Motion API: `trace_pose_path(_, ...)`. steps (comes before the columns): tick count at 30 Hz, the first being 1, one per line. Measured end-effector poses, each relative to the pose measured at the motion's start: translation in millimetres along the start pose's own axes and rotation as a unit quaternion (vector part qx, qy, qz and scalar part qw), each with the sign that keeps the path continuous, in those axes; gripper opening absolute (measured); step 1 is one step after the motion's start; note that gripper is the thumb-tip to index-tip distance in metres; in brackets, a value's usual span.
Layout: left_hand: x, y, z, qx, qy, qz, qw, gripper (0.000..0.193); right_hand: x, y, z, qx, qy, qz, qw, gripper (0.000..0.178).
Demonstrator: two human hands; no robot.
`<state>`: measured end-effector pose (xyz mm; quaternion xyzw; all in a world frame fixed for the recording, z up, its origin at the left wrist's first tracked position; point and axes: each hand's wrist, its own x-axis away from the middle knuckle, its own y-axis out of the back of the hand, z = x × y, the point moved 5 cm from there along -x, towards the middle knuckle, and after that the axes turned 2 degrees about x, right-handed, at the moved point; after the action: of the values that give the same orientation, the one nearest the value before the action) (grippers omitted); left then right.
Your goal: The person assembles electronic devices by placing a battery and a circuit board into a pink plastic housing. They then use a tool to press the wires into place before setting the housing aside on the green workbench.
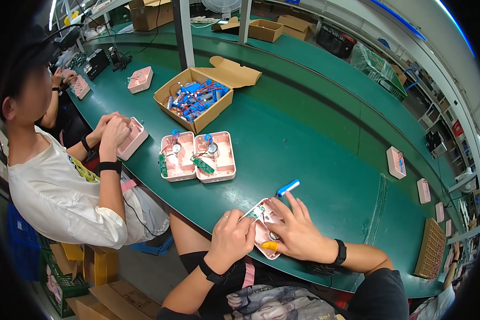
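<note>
A pink plastic housing [272, 254] lies in front of me near the table's edge, a small green circuit board [256, 212] at its far left corner. Closed around the left side of this housing is my left hand [232, 238], its fingertips beside the board. My right hand [302, 230] reaches over the right side with fingers spread; its thumb, in a yellow finger cot [270, 246], touches the housing. Part of the inside is hidden beneath it. A blue cylindrical battery [288, 188] on a red wire lies just beyond the right fingertips.
Two pink housings [230, 173] with boards and wires stand at left. Behind them is an open cardboard box [218, 113] of blue batteries. A co-worker [64, 186] handles another housing [135, 141]. More housings [396, 162] and a brown compartment tray [430, 249] are at right.
</note>
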<state>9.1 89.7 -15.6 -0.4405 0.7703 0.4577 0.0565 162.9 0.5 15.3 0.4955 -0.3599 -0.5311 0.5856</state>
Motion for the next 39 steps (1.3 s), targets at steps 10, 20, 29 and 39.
trace_pose_path(10,2.1,0.5,0.8,0.008,0.005,0.011,1.000,0.008,-25.8,36.2,-64.5,-0.108,-0.027,0.009,0.994,0.041)
trace_pose_path(20,2.8,-3.0,1.7,0.016,0.002,0.009,1.000,0.008,-55.8,28.4,-92.9,-0.097,-0.001,0.045,0.994,0.034)
trace_pose_path(29,1.9,1.2,1.7,0.012,0.006,-0.010,1.000,0.009,-31.2,34.0,-45.6,-0.280,-0.065,0.056,0.956,0.035)
trace_pose_path(39,3.5,-0.7,-0.7,0.009,0.005,-0.015,1.000,0.009,-22.4,5.8,-38.4,-0.113,0.013,-0.013,0.993,0.036)
